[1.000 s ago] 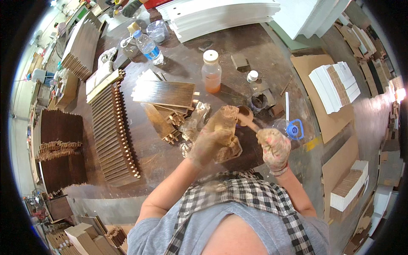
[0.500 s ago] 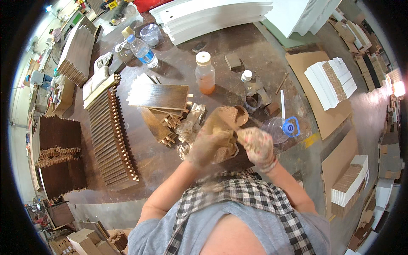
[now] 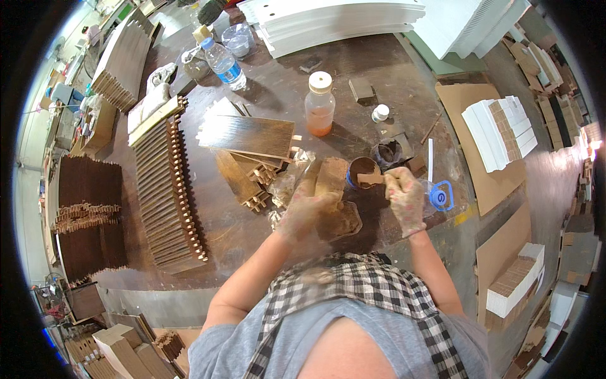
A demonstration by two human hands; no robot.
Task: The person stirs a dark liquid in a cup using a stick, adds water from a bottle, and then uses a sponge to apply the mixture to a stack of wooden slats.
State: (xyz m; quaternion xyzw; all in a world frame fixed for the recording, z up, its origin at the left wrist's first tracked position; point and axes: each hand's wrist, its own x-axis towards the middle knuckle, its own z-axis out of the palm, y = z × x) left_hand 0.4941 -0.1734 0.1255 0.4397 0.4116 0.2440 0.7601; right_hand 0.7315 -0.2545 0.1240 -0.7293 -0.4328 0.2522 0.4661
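- The left hand (image 3: 302, 211), in a thin speckled glove, is closed around a flat tan wooden slat (image 3: 331, 177); the slat stands up out of the grip, its smooth pale face turned to the camera, just left of the small cup.
- The right hand (image 3: 404, 196), gloved the same way, is closed on a short wooden stick (image 3: 369, 179); the stick's blunt tip lies over the mouth of a small round cup (image 3: 361, 170) that holds something brown.
- The cup sits on the dark, stained worktable (image 3: 379, 69), just beside the slat and touching neither hand that I can tell.
- Below the left hand lies a crumpled brown rag (image 3: 341, 221), wrinkled and glossy in patches.
- Left of the hands is a loose heap of short wooden pieces (image 3: 252, 183) with pegged ends, under a broad dark-grained board (image 3: 249, 136).
- Further left runs a long row of dark slats (image 3: 167, 189) set on edge, their pegs forming a ribbed comb-like line.
- A clear plastic bottle with orange liquid (image 3: 319, 104) and a cream cap stands upright behind the cup, well apart from it.
- A clear water bottle (image 3: 224, 63) stands near the far left corner.
- Smooth white boards (image 3: 341, 22) are stacked along the far edge.
- Right of the right hand lies a clear plastic piece with a blue ring (image 3: 442, 196).
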